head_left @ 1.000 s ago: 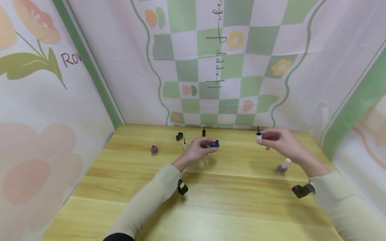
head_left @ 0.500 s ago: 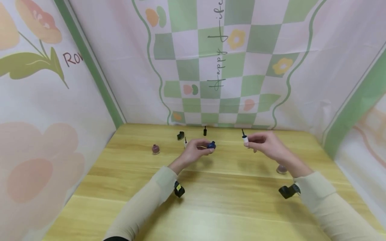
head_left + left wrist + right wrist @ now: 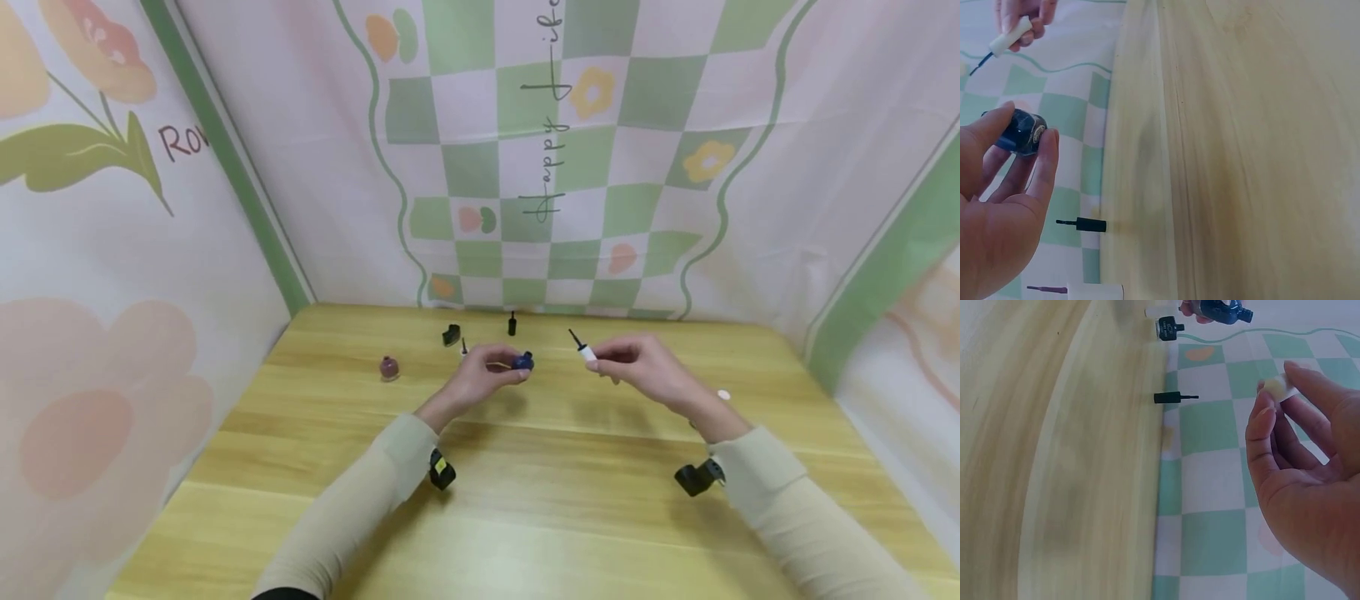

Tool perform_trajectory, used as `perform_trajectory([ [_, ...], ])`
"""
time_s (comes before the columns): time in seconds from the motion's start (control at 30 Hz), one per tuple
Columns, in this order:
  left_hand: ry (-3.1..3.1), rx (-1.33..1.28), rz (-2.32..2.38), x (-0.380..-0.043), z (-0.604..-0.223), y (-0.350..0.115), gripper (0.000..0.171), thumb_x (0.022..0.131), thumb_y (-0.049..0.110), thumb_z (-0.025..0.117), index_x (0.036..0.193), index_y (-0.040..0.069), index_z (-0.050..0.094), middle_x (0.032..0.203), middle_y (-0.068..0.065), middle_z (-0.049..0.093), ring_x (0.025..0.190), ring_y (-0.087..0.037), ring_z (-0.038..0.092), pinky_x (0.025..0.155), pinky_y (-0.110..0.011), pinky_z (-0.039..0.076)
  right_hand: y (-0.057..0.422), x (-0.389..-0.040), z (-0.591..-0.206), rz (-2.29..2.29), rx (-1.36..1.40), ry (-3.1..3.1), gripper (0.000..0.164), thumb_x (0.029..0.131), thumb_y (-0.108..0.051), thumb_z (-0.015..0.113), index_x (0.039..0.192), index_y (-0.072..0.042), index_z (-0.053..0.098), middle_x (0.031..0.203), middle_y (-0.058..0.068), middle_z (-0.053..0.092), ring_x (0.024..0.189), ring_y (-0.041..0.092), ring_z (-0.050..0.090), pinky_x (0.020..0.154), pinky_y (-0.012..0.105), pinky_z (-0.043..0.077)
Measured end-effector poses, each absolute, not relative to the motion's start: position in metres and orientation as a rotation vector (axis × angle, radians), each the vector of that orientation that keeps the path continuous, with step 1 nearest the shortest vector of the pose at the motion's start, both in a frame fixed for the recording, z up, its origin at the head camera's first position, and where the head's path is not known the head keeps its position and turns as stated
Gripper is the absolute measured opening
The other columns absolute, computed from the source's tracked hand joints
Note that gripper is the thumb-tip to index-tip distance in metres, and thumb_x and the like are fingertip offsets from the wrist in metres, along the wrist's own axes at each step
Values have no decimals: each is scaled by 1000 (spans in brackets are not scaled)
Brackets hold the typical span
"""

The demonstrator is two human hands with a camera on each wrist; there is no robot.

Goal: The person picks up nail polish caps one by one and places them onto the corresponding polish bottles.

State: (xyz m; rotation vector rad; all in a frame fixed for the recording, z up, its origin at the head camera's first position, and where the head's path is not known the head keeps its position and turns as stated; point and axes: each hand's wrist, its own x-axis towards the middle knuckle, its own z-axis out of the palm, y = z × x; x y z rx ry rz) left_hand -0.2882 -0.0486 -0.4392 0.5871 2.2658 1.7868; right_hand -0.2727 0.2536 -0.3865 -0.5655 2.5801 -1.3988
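Note:
My left hand (image 3: pixel 480 375) pinches a small dark blue nail polish bottle (image 3: pixel 522 362) between thumb and fingers, above the table. Its bare neck points upward. To the right, my right hand (image 3: pixel 647 368) pinches a white nail polish cap (image 3: pixel 588 354), its dark brush tilted up and to the left. A gap separates brush and bottle. In the left wrist view the blue bottle (image 3: pixel 1020 132) is seen from the side, and the white cap (image 3: pixel 1010 36) sits in the other hand. The right wrist view shows mainly the end of the white cap (image 3: pixel 1277 389); its brush is hidden.
Behind my left hand stand a black bottle (image 3: pixel 451 336), a black cap with brush (image 3: pixel 512 325) and a partly hidden white cap with brush (image 3: pixel 1094 291). An uncapped mauve bottle (image 3: pixel 388 369) is farther left. A white-capped bottle (image 3: pixel 723 395) is mostly hidden behind my right wrist.
My right hand has moved left, bringing the white cap nearer the blue bottle. The brush has gone from upright to leaning left. My left hand has shifted slightly left with the bottle.

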Motion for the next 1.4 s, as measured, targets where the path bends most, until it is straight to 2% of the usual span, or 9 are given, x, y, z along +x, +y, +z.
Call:
perform_trajectory([
  [0.3, 2241, 621, 1773, -286, -441, -52, 25, 95, 19, 76, 117, 10, 72, 112, -6, 70, 99, -19, 70, 90, -31, 58, 248, -272, -396, -1413, -623, 2514, 26, 100, -26, 69, 117, -7, 74, 96, 12, 70, 83, 36, 63, 68, 32, 56],
  [0.53, 2218, 649, 1777, -286, -444, -53, 25, 95, 17, 75, 119, 9, 72, 113, -6, 69, 100, -19, 70, 90, -31, 59, 245, -268, -403, -1439, -601, 2518, 26, 103, -28, 65, 117, -9, 73, 86, 12, 65, 74, 27, 57, 61, 30, 47],
  [0.73, 2222, 654, 1777, -285, -442, -54, 26, 95, 16, 75, 119, 8, 72, 114, -7, 69, 100, -19, 70, 89, -31, 59, 245, -267, -405, -1470, -601, 2509, 31, 105, -27, 61, 124, -5, 71, 87, 13, 65, 70, 24, 51, 58, 28, 41],
  [1.07, 2227, 639, 1762, -284, -441, -56, 28, 95, 19, 76, 120, 8, 72, 114, -7, 69, 100, -20, 69, 90, -32, 58, 240, -267, -405, -1534, -602, 2474, 31, 106, -25, 58, 127, -4, 68, 88, 13, 64, 69, 17, 52, 56, 28, 41],
  [1.4, 2248, 616, 1735, -286, -445, -58, 28, 93, 20, 77, 120, 11, 72, 115, -4, 69, 100, -19, 69, 89, -31, 58, 239, -267, -404, -1533, -620, 2476, 32, 106, -26, 58, 128, -5, 68, 88, 11, 64, 71, 18, 52, 58, 27, 41],
])
